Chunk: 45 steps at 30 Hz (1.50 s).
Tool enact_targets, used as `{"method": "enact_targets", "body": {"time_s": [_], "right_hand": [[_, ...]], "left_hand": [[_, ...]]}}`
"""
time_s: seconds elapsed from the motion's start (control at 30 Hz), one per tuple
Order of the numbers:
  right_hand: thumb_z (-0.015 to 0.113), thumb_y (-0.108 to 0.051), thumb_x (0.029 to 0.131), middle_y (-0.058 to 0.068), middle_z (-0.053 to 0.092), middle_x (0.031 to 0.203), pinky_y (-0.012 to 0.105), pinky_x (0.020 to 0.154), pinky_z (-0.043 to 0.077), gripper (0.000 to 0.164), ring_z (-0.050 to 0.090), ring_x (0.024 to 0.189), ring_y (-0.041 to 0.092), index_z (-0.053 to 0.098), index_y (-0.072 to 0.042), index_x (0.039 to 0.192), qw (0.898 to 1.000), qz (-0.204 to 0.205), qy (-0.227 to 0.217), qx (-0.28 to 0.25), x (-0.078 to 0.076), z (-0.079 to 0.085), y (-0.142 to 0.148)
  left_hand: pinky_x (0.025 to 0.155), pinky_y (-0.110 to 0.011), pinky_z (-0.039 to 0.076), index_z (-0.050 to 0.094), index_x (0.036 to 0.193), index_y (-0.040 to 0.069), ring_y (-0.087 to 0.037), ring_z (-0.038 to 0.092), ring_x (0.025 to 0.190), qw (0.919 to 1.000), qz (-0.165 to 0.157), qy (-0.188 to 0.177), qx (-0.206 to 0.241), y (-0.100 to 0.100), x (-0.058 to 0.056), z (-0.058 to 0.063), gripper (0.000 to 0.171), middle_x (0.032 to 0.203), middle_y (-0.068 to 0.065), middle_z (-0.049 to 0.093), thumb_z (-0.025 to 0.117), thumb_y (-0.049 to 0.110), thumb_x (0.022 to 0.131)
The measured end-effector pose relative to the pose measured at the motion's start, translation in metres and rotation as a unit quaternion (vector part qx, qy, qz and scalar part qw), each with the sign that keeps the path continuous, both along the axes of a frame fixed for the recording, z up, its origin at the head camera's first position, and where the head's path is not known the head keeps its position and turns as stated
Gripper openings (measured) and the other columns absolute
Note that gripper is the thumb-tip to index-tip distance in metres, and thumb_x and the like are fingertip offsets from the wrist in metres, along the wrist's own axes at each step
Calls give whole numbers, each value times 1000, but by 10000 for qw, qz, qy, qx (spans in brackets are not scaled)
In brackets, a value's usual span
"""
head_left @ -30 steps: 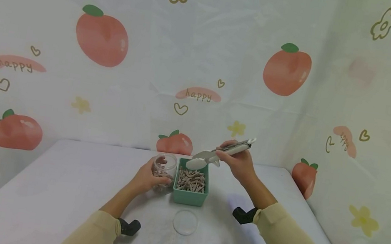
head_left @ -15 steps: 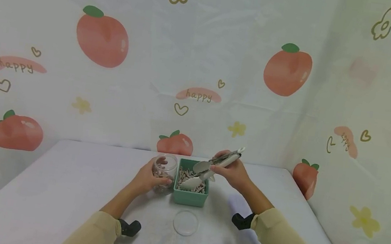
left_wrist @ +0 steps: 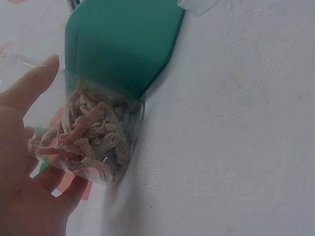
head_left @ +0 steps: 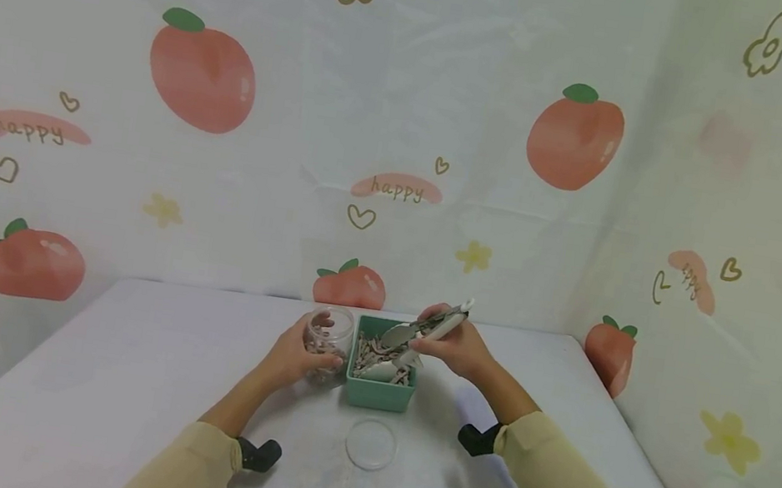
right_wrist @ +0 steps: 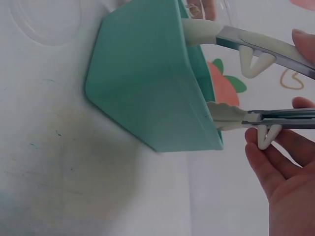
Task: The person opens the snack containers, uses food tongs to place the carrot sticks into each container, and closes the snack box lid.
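A clear plastic jar [head_left: 329, 344] stands on the table, gripped round its side by my left hand [head_left: 290, 357]. Brownish, dried twig-like strips [left_wrist: 93, 132] fill its lower part in the left wrist view. Right beside it is a green rectangular bin [head_left: 379, 395], holding more of these strips [head_left: 369, 350]. My right hand [head_left: 455, 345] holds a pair of white and metal tongs [head_left: 454, 317] by the arms. The tongs' arms are spread, and their white tips [right_wrist: 226, 115] reach down inside the bin, partly hidden by its wall in the right wrist view.
A round clear lid [head_left: 372, 445] lies flat on the white table [head_left: 173, 380], in front of the bin. Behind the table hangs a white backdrop [head_left: 413, 95] printed with fruit. Black wrist mounts [head_left: 259, 455] sit below both hands.
My right hand has lowered and moved slightly left, bringing the tongs from above the bin down into the strips. The left hand and jar stay in place.
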State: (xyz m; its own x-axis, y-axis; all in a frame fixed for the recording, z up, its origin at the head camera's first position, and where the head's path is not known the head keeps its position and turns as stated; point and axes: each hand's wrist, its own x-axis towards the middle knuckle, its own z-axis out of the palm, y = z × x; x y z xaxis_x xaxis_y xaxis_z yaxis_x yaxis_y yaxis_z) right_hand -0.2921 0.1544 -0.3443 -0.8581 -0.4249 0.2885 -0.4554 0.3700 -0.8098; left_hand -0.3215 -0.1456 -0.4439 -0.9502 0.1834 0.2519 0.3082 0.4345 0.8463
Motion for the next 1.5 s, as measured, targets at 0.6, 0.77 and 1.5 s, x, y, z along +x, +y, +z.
{"method": "enact_targets", "body": {"time_s": [0.6, 0.77, 1.5], "right_hand": [[81, -21, 79, 3, 64, 86, 36, 63, 46, 35, 56, 71, 20, 63, -6, 105, 9952, -820, 539, 7, -22, -39, -6], [81, -25, 80, -2, 64, 82, 34, 60, 47, 33, 56, 67, 16, 64, -9, 104, 9921, -925, 828, 192, -22, -41, -8], [78, -19, 83, 3, 66, 86, 34, 58, 49, 24, 59, 68, 17, 67, -5, 100, 9949, -383, 901, 243, -14, -36, -6]], "left_hand": [[104, -52, 33, 39, 144, 13, -30, 44, 128, 9998, 64, -140, 115, -2, 3, 0, 84, 139, -6, 53, 85, 25, 75], [104, -52, 34, 39, 145, 13, -30, 44, 128, 9999, 38, -103, 114, -2, 3, 2, 85, 139, -6, 52, 85, 26, 75], [101, -51, 36, 38, 145, 11, -29, 46, 126, 9999, -88, 55, 67, 0, 1, 0, 87, 139, -7, 52, 86, 30, 74]]}}
